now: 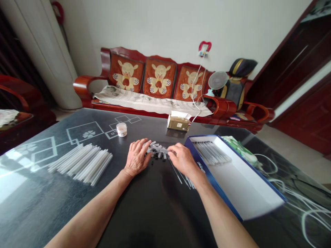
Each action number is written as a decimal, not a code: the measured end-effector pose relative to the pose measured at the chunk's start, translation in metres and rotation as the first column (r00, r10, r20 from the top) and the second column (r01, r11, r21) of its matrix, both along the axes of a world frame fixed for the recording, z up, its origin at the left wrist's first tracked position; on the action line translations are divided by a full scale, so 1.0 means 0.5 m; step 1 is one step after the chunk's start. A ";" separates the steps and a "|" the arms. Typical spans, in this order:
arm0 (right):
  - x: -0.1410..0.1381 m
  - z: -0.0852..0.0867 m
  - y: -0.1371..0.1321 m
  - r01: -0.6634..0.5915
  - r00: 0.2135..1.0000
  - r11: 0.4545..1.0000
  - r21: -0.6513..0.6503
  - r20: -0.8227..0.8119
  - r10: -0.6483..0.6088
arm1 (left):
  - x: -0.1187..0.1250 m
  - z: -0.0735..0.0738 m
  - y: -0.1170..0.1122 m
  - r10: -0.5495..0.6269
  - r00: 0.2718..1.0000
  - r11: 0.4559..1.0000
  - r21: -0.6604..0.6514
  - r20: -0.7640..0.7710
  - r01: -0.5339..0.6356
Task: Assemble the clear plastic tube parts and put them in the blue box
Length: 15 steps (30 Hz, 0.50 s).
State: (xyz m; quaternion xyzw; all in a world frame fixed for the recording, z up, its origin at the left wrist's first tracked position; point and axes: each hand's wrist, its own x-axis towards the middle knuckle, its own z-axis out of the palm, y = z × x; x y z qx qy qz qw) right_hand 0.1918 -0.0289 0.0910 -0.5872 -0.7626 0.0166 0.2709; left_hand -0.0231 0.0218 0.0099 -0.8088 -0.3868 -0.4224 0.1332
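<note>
My left hand (137,157) lies palm down on the dark glass tabletop (155,213), its fingertips at the edge of a small heap of clear plastic pen tubes with black parts (156,150). My right hand (182,160) curls over the other side of the heap, and its fingertips hide whatever they touch. Loose black pieces (156,162) are scattered on the table just below the heap. Several thin tubes (178,174) lie under and past my right hand.
To the right, an open blue-and-white box lid (232,179) holds a row of clear tubes (212,153). Further tubes lie in a long fanned row (85,163) to the left. A small white jar (121,130) and a tissue box (179,121) stand beyond my hands.
</note>
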 end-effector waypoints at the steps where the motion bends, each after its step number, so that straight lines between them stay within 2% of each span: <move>1: 0.037 0.015 -0.006 0.057 0.998 0.998 0.042 -0.016 -0.056 | -0.001 -0.002 0.002 0.013 0.999 1.000 0.005 0.033 -0.013; 3: 0.120 0.037 -0.013 0.228 0.974 0.967 0.111 -0.032 -0.226 | -0.003 -0.008 0.005 0.018 0.998 1.000 0.011 0.066 -0.019; 4: 0.161 0.042 -0.013 0.335 0.942 0.936 0.106 -0.019 -0.335 | -0.004 -0.010 0.007 0.014 0.997 1.000 0.015 0.071 -0.015; 6: 0.232 0.042 -0.005 0.508 0.860 0.861 -0.006 0.045 -0.508 | -0.004 -0.013 0.009 0.007 0.997 1.000 0.027 0.077 -0.010; 8: 0.278 0.028 0.009 0.589 0.808 0.792 -0.161 0.107 -0.579 | -0.005 -0.014 0.010 0.004 0.996 0.999 0.038 0.086 -0.008; 9: 0.290 0.018 0.016 0.604 0.797 0.766 -0.220 0.129 -0.591 | -0.005 -0.014 0.010 0.004 0.996 0.999 0.040 0.088 -0.008; 11: 0.298 -0.005 0.030 0.577 0.815 0.765 -0.287 0.138 -0.563 | -0.006 -0.014 0.010 0.007 0.996 0.999 0.032 0.090 -0.010; 15: 0.286 -0.047 0.048 0.459 0.887 0.842 -0.282 0.088 -0.454 | -0.007 -0.017 0.009 0.009 0.996 1.000 -0.002 0.087 -0.009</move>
